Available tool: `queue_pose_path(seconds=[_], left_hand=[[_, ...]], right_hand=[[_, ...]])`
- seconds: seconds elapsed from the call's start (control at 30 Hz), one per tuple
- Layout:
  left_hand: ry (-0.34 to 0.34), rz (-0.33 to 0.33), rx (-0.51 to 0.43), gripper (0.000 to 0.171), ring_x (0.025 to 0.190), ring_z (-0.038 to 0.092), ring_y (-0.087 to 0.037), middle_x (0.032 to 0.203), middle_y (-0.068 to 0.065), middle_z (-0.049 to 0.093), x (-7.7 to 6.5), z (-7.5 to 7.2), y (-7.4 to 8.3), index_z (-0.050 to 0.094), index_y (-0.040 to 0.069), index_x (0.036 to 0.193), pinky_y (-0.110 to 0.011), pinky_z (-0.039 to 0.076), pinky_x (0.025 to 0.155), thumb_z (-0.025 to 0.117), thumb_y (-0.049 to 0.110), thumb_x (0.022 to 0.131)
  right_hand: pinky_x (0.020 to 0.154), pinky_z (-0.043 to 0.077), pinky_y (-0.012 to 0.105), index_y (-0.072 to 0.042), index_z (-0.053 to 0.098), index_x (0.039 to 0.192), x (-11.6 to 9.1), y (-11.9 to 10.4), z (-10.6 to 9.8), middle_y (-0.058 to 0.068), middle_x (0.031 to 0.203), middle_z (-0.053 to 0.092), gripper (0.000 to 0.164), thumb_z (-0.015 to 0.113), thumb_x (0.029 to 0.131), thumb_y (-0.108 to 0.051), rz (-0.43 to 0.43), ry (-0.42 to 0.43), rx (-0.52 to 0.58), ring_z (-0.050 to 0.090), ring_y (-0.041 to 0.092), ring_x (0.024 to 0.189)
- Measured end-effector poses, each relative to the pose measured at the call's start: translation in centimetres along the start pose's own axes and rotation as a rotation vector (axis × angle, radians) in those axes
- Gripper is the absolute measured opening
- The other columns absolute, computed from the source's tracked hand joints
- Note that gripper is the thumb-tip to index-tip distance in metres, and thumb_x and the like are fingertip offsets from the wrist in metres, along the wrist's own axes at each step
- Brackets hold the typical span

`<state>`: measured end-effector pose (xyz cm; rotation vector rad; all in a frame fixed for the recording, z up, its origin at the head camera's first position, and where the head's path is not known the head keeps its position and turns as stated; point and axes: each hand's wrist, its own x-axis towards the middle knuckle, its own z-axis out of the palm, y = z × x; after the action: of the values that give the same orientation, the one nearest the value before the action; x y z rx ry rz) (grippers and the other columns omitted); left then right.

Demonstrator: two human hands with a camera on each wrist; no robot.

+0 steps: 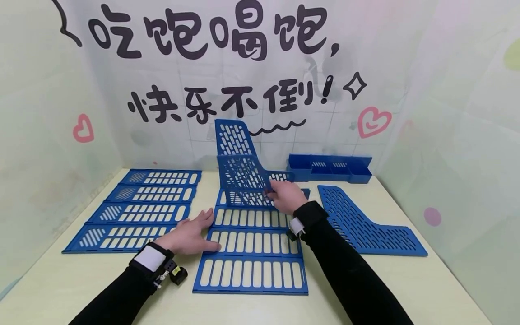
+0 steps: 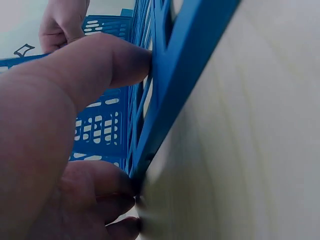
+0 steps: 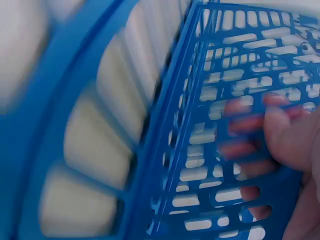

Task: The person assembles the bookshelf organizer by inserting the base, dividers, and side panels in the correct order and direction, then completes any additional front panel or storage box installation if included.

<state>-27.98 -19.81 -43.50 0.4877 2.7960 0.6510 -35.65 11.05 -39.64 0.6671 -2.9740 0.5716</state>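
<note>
A blue perforated L-shaped panel [image 1: 248, 168] stands upright at the far end of a row of blue slotted panels [image 1: 252, 267] lying flat on the table. My right hand [image 1: 286, 197] grips the upright panel near its low right end. In the right wrist view, fingers show through the holes of this panel [image 3: 200, 170], with the thumb on the near face. My left hand [image 1: 191, 234] lies at the left edge of the slotted row. Its thumb presses on a slotted panel while the other fingers, spread, touch along the edge, as the left wrist view shows.
Several blue slotted panels [image 1: 140, 217] lie flat in a second row at the left. Another L-shaped panel [image 1: 371, 230] lies flat at the right. A blue compartment tray [image 1: 331, 169] stands at the back right, against the lettered wall covering [image 1: 264, 81]. Side walls flank the table [image 1: 410, 289].
</note>
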Motion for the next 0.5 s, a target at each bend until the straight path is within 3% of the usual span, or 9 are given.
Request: queue_pose_path(seconds=[0.17,0.3,0.5], left_hand=[[0.002,-0.013,-0.016,0.104,0.156,0.014,-0.042,0.169,-0.018,0.019,0.1,-0.1,0.1,0.032,-0.001,0.157,-0.071,0.012,0.12,0.077,0.056,0.083],[0.003,-0.023,-0.026,0.105,0.156,0.015,-0.043,0.169,-0.018,0.019,0.1,-0.2,0.0,0.032,-0.002,0.157,-0.071,0.012,0.12,0.078,0.054,0.082],[-0.003,-0.024,-0.025,0.105,0.155,0.016,-0.043,0.169,-0.019,0.017,0.1,-0.2,0.0,0.032,-0.002,0.157,-0.071,0.011,0.12,0.078,0.056,0.082]], right_hand=[[0.077,0.042,0.034,-0.013,0.052,0.147,1.0,-1.5,0.7,0.005,0.126,0.07,0.04,0.052,0.108,-0.018,0.02,0.003,-0.013,0.066,0.02,0.1],[0.088,0.051,0.031,-0.01,0.042,0.155,1.8,-2.6,1.2,0.007,0.131,0.069,0.05,0.053,0.107,-0.016,-0.002,0.011,-0.007,0.066,0.024,0.118],[0.094,0.055,0.035,-0.01,0.053,0.146,2.3,-3.1,1.6,0.009,0.127,0.07,0.041,0.056,0.106,-0.017,0.013,0.046,-0.012,0.068,0.024,0.114]])
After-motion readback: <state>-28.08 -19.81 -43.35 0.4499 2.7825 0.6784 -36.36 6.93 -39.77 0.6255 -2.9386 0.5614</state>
